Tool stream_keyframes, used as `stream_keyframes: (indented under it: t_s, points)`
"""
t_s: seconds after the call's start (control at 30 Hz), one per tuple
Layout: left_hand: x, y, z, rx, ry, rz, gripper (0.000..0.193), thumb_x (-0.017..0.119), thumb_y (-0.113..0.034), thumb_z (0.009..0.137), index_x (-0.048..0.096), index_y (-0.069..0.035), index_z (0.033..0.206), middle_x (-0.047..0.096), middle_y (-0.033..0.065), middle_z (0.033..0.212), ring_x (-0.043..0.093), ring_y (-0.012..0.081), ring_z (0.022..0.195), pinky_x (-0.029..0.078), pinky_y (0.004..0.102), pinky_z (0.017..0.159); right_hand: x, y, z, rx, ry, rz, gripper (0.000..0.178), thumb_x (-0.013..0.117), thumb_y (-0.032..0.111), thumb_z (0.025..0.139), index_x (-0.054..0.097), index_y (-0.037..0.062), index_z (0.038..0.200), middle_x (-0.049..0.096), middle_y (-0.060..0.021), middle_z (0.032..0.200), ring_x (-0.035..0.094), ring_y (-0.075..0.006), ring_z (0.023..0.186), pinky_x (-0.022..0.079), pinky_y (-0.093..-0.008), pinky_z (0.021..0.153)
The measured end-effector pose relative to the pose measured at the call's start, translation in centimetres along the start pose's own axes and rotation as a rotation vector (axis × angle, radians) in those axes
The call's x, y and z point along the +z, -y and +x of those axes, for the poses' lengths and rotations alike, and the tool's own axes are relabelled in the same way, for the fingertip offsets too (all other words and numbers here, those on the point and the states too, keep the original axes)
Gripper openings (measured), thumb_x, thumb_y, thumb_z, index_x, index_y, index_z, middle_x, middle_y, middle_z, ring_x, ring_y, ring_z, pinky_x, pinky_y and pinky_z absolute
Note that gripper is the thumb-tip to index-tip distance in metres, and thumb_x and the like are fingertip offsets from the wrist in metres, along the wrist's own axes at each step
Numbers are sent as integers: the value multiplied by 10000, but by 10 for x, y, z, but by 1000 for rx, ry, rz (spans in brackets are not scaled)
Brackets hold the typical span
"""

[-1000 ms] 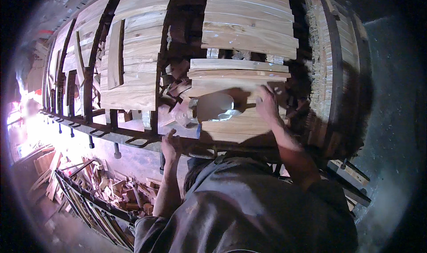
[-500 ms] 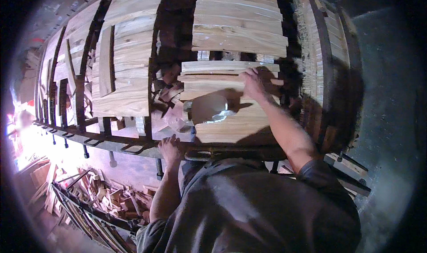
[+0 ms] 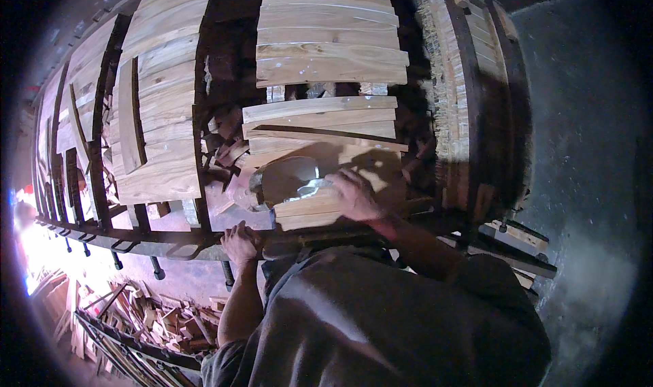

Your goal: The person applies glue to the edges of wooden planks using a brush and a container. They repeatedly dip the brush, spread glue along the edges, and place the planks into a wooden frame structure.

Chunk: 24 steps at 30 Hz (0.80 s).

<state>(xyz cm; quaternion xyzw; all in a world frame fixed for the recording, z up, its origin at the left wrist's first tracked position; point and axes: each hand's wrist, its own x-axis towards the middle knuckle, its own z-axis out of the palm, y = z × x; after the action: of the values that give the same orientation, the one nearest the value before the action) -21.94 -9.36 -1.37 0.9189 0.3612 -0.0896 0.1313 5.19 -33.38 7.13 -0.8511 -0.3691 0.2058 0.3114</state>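
My left hand (image 3: 241, 243) is closed over the dark metal rail (image 3: 183, 238) along the near side of the rack. My right hand (image 3: 355, 195) is curled at the right rim of a rounded, open container (image 3: 289, 176). The container looks pale brown inside, with bright glints at its rim; whether my fingers grip the rim or something thin beside it is hidden. Under the container and my right hand lie several pale wooden boards (image 3: 306, 220). A slanted dark gap parts them from the narrow boards (image 3: 326, 108) just beyond.
More board panels stand farther off (image 3: 326, 54) and to the left (image 3: 163, 115), between dark metal bars. A thick upright stack of wood (image 3: 449, 94) is on the right. Offcuts (image 3: 180, 322) lie in a heap at lower left. Bolts (image 3: 158, 269) hang below the rail.
My right hand has moved from the far boards toward me, to the container's rim. The near boards now lie at a slant to the ones beyond. My left hand stays on the rail.
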Motion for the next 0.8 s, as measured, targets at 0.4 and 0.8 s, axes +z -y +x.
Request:
stream_keyframes:
  t_s: [0.4, 0.8]
  points:
    - [-12, -6, 0, -10, -53, -41, 270, 581, -216, 760, 697, -121, 984, 681, 83, 938, 592, 289, 933, 424, 447, 834, -9, 15, 19, -33, 132, 90, 525, 689, 236, 824, 522, 70, 1293, 623, -174, 1153, 602, -349, 1058, 484, -431, 913]
    - [-16, -4, 77, -150, -55, -662, 268, 565, -211, 878, 691, -27, 1026, 680, 215, 908, 662, 369, 873, 511, 388, 791, -54, -149, 93, 680, -430, -147, 371, 658, 187, 816, 642, 82, 1171, 673, -141, 1144, 649, -290, 1028, 508, -372, 888]
